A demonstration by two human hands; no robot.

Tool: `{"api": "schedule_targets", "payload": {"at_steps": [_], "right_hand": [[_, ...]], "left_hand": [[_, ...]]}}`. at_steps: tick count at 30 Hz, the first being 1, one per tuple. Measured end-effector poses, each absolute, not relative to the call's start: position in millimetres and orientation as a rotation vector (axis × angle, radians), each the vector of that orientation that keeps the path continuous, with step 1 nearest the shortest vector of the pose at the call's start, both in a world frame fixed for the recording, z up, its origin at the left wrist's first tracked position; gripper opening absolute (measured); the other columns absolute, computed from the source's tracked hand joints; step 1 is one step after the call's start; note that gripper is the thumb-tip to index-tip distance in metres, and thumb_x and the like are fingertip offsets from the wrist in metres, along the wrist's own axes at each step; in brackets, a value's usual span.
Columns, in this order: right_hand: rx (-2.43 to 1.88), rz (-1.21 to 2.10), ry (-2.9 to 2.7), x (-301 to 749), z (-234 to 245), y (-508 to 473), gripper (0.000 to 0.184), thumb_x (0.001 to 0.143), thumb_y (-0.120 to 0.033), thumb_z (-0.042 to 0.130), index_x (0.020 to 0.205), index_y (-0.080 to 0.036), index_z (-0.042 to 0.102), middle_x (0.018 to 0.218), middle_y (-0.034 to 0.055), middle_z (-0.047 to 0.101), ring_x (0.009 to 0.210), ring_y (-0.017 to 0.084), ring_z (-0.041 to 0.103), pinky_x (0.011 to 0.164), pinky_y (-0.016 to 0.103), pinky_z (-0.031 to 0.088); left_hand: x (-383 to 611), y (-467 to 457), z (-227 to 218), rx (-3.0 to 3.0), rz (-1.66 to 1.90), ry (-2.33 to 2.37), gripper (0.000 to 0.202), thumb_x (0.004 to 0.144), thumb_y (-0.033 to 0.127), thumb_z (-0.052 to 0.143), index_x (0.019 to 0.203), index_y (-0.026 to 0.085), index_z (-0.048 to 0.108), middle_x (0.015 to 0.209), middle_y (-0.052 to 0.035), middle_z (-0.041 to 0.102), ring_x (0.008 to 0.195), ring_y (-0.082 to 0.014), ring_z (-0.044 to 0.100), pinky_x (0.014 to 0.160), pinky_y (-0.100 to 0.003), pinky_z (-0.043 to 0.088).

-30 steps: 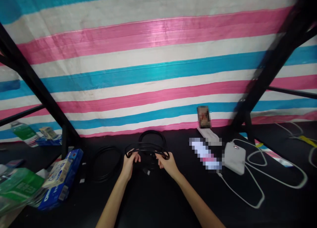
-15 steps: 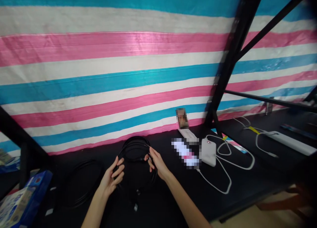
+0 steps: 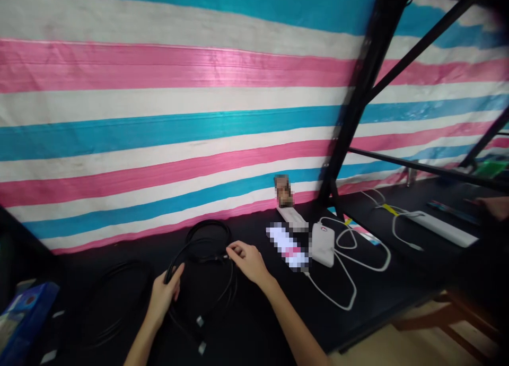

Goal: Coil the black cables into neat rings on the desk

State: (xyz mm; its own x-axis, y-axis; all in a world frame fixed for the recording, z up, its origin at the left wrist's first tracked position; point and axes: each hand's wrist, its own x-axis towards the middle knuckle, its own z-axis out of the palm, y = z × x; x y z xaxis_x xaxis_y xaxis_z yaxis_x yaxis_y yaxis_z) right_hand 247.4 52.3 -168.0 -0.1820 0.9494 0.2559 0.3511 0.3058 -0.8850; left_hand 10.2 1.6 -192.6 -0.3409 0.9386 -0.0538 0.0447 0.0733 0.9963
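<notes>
A black cable (image 3: 207,224) lies in loose loops on the dark tabletop in front of me. My left hand (image 3: 164,296) is closed around several strands at the left side of the loops. My right hand (image 3: 247,260) pinches a thin part of the same cable at the right side, near a small pale piece. Two small light-coloured ends or tags, one a pale tip (image 3: 202,348), show below the loops; their kind is unclear. Left of my left hand rests another coiled black cable (image 3: 109,333), which neither hand touches.
A blue box (image 3: 34,313) stands at the left edge. To the right are a blurred lit phone (image 3: 288,247), a white power bank (image 3: 322,245) with white cables, and a white power strip (image 3: 445,229). A black metal post (image 3: 350,122) rises before the striped sheet (image 3: 178,143).
My left hand has moved left and down, going from loosely spread fingers to a grip round the strands. My right hand now pinches the cable. The view has shifted slightly right.
</notes>
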Motion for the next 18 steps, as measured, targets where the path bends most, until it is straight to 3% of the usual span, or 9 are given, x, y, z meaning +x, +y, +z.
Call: {"api": "schedule_targets", "payload": {"at_steps": [3, 7, 12, 15, 18], "right_hand": [[-1.123, 0.991, -1.533, 290.4, -153.8, 73.7, 0.029, 0.078, -0.045, 0.057, 0.086, -0.019, 0.065, 0.071, 0.0012, 0.063, 0.056, 0.013, 0.062, 0.049, 0.022, 0.045], [-1.181, 0.872, -1.32, 367.3, -121.4, 104.8, 0.033, 0.064, -0.043, 0.069, 0.082, -0.016, 0.064, 0.068, 0.0015, 0.06, 0.057, 0.016, 0.062, 0.046, 0.024, 0.048], [-1.216, 0.75, -1.394, 453.0, -81.7, 129.1, 0.035, 0.062, -0.039, 0.072, 0.087, -0.016, 0.066, 0.07, 0.0039, 0.062, 0.058, 0.017, 0.062, 0.047, 0.025, 0.051], [-1.319, 0.68, -1.546, 484.0, -82.8, 158.9, 0.039, 0.061, -0.034, 0.075, 0.095, -0.017, 0.066, 0.075, 0.0069, 0.066, 0.062, 0.019, 0.063, 0.047, 0.025, 0.051], [-1.422, 0.684, -1.621, 498.4, -106.7, 200.5, 0.053, 0.05, -0.022, 0.083, 0.099, -0.016, 0.065, 0.086, 0.0096, 0.067, 0.072, 0.02, 0.064, 0.061, 0.029, 0.053]], "left_hand": [[1.6, 1.7, -203.6, 1.12, 1.339, 1.621, 0.049, 0.062, 0.062, 0.062, 0.047, 0.02, 0.04, 0.037, 0.0073, 0.035, 0.035, -0.0087, 0.034, 0.041, -0.025, 0.029], [-5.8, -2.5, -214.0, 1.17, 1.31, 1.727, 0.052, 0.056, 0.069, 0.06, 0.048, 0.02, 0.045, 0.038, 0.0057, 0.038, 0.038, -0.0108, 0.036, 0.045, -0.027, 0.034], [-13.1, -4.0, -211.7, 1.092, 1.204, 1.957, 0.057, 0.046, 0.072, 0.059, 0.069, 0.02, 0.064, 0.053, -0.0015, 0.06, 0.054, -0.023, 0.056, 0.052, -0.033, 0.044], [-19.1, 1.0, -211.5, 1.143, 0.97, 2.26, 0.052, 0.052, 0.067, 0.056, 0.074, 0.022, 0.068, 0.066, -0.0064, 0.068, 0.068, -0.0314, 0.063, 0.063, -0.04, 0.047], [-30.1, 4.4, -227.2, 1.273, 0.805, 2.446, 0.046, 0.063, 0.063, 0.05, 0.079, 0.024, 0.07, 0.067, -0.0073, 0.07, 0.064, -0.0323, 0.064, 0.06, -0.042, 0.047]]}}
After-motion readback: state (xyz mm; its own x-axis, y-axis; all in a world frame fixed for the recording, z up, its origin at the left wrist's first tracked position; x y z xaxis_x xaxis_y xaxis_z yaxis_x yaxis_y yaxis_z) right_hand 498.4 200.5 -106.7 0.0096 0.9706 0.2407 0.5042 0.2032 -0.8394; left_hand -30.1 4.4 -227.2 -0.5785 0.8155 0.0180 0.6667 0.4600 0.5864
